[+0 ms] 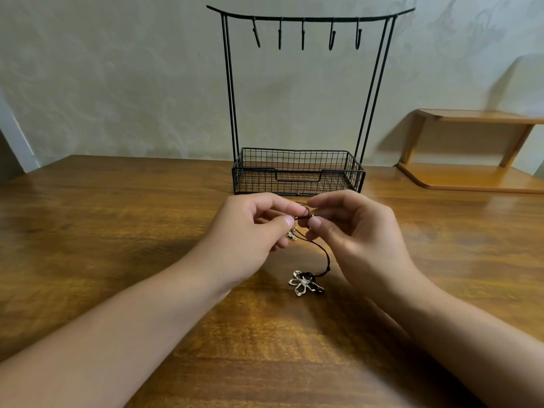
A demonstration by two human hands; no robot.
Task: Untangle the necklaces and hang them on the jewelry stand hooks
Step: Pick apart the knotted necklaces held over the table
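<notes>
A black wire jewelry stand [297, 172] with a mesh basket base stands at the back of the wooden table; several bare hooks [302, 35] hang from its top bar. In front of it my left hand [250, 234] and my right hand [350, 231] pinch a knot of dark necklace cord [303, 216] between thumb and fingers, a little above the table. One cord [322, 250] trails down to a pale flower pendant [304, 282] lying on the table. A second small metal pendant [291, 234] shows just under my left fingers, mostly hidden.
A low wooden shelf [471, 175] sits at the back right of the table [117, 231]. A pale patterned wall rises behind the stand. The table's left back corner ends near the wall.
</notes>
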